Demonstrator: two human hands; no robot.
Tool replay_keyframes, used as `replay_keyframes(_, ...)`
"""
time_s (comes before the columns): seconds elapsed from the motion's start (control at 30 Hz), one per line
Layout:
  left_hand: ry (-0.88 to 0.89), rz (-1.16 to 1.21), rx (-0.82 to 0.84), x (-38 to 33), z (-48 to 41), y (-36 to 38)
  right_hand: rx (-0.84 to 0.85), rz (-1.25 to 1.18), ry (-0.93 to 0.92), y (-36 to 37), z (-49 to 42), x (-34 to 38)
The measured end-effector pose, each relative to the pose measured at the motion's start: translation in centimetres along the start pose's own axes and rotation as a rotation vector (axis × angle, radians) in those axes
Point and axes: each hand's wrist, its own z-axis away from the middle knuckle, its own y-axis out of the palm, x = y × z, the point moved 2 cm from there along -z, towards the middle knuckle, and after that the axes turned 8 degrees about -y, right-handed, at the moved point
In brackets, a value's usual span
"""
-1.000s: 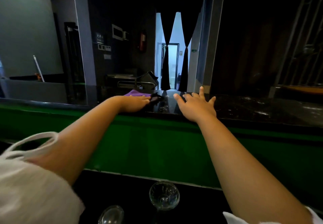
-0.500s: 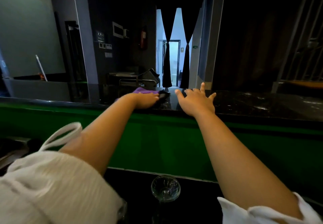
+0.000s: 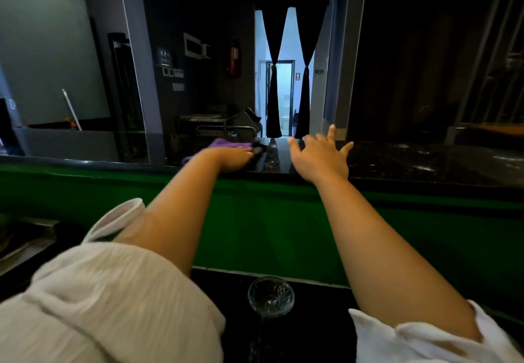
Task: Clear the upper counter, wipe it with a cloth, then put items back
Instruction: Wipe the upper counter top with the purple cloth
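- Left grip [image 3: 231,158] lies flat, fingers together, pressing the purple cloth [image 3: 219,144] on the dark tabletop [image 3: 425,161].
- Right grip [image 3: 320,157] rests nearby on it, fingers spread, holding nothing.

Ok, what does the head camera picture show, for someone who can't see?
A person's left hand rests on a purple cloth on the upper counter; the right hand is spread open beside it. A glass stands on the lower counter.
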Motion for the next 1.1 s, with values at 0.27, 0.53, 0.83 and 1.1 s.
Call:
replay_keyframes(0.27,0.106,-0.170,0.046,0.5,2.8,0.7,-0.006,-0.006,0.015,-0.1,0.3,-0.2)
replay_keyframes(0.53,-0.106,-0.100,0.014,5.5,0.7,-1.6,0.020,0.040,0.030,0.1,-0.1,0.0)
replay_keyframes(0.83,0.143,-0.154,-0.006,0.5,3.8,1.0,0.123,0.094,0.117,-0.3,0.3,0.3)
replay_keyframes(1.1,0.210,-0.147,0.015,4.3,5.8,-0.1,0.221,0.071,0.140,-0.5,1.4,0.6)
